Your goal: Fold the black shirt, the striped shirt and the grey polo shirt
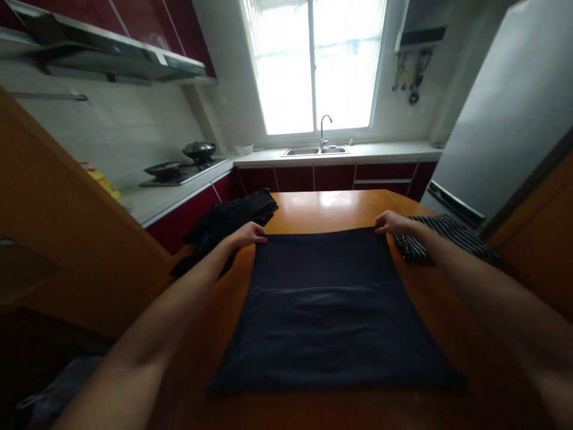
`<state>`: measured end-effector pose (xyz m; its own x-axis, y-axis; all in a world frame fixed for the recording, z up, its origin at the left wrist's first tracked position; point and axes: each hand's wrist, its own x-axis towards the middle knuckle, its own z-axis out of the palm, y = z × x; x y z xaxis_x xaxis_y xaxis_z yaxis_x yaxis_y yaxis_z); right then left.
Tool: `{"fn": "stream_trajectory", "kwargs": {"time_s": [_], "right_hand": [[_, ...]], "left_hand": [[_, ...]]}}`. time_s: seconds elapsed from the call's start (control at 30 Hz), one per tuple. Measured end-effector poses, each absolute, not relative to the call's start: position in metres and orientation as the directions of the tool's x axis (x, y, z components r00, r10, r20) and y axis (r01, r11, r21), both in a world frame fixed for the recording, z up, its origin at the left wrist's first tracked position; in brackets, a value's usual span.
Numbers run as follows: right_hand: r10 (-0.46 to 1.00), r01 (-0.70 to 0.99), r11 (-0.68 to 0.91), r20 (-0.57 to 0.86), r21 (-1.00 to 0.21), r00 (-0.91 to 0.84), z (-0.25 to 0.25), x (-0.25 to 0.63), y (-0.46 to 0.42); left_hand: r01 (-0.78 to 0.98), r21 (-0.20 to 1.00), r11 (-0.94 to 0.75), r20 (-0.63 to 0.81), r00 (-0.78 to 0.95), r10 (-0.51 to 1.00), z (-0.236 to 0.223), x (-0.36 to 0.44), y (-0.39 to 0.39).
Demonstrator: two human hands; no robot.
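A dark navy garment [326,334] lies spread on the wooden table, narrower at its far edge and flaring toward me. A seam or fold line runs across it, with soft wrinkles below; its exact kind I cannot tell. At the far left corner, my left hand [249,233] pinches the cloth between thumb and fingers. My right hand [390,222] grips the far right corner in the same way, and the edge between them is stretched nearly straight. Black clothing [237,218] lies heaped beyond my left hand. Beside my right forearm is a black-and-white striped cloth [447,230], partly covered by it.
The orange-brown table [326,209] has a rounded far end. Behind it runs a white counter [385,150] with a double sink [302,151] and tap. Pans [199,150] stand on the stove at left. A grey fridge [505,113] rises at right.
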<state>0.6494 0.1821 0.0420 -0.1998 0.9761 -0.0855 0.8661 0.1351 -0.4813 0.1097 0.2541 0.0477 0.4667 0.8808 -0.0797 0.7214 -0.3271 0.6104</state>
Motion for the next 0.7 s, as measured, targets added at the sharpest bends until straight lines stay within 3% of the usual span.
{"fn": "stream_trajectory", "kwargs": {"time_s": [0.17,0.4,0.7], "right_hand": [[0.971,0.815,0.227,0.06,-0.533,-0.232,0.062,0.658,0.153],[0.936,0.814,0.344,0.246,-0.468,-0.254,0.086,0.655,0.083],[0.88,0.816,0.425,0.392,-0.393,-0.269,0.075,0.641,-0.034]], "left_hand": [[0.701,0.6,-0.386,0.089,0.421,0.903,0.066,0.1,0.218],[0.668,0.44,-0.6,0.413,0.443,0.796,0.089,0.094,0.14],[0.645,0.303,-0.702,0.569,0.468,0.676,0.069,0.079,0.029]]}}
